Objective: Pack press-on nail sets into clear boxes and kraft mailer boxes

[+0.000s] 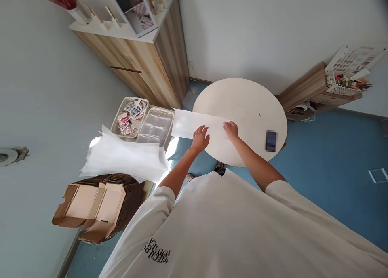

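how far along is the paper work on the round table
Early, it seems. Done: one white sheet lies flat on the round table, overhanging its left edge. In hand: left hand and right hand press on it. Left: a thick stack of sheets waits beside.
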`<move>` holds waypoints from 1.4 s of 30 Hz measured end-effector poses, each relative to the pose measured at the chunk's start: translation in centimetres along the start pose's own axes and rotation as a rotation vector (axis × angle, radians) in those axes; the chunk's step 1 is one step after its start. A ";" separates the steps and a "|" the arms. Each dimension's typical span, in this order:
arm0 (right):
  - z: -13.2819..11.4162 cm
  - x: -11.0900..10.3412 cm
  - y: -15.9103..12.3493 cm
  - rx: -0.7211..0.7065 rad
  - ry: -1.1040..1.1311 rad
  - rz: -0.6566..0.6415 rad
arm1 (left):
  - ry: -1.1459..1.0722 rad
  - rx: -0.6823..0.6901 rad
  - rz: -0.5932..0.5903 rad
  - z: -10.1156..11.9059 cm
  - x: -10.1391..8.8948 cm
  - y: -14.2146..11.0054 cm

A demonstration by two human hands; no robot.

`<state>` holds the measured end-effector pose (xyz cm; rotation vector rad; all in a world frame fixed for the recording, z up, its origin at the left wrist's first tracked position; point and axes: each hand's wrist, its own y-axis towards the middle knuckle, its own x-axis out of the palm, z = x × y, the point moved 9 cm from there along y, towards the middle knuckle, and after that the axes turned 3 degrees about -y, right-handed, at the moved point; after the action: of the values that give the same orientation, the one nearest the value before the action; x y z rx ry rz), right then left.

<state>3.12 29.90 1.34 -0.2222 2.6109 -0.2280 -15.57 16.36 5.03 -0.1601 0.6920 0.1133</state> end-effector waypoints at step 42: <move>16.8 -6.2 6.4 -0.095 -0.909 -0.481 | 0.341 -0.202 -0.568 -1.4 17.5 8.7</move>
<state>16.09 35.31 -11.41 -0.7837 1.6368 -0.1193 -4.41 25.50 -8.18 -0.5725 0.9495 -0.3985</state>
